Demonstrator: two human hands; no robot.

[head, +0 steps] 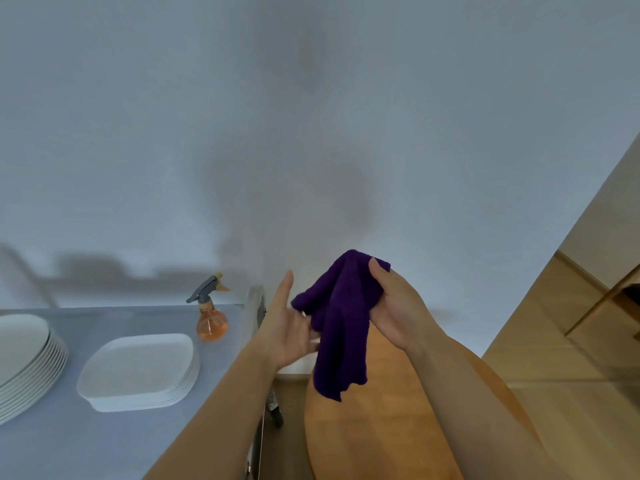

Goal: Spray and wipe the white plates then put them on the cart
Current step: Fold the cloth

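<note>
Your right hand (393,311) is curled around the purple cloth (337,327). Your thumb sits on the top edge of the cloth and your fingers wrap around the bunched part. The rest of the cloth hangs down below your hand, loose and floppy.

Your left hand (289,329) is open, with the palm turned toward the cloth. Its thumb points up. Its fingers touch the hanging cloth or slip just behind it; you cannot tell which, because the cloth hides the tips. This hand is not holding anything tight.

Both hands are up in the air in front of the white wall, over a round wooden table (381,427).

The white plates are off to your left, well apart from both hands. One stack of square plates (138,370) with round corners sits on the grey cart top (104,445). A second stack of round plates (24,362) sits at the far left edge. The spray bottle (211,311), with orange liquid and a grey trigger, stands upright just behind the square plates, near the right end of the cart. No hand touches the plates or the bottle.
</note>
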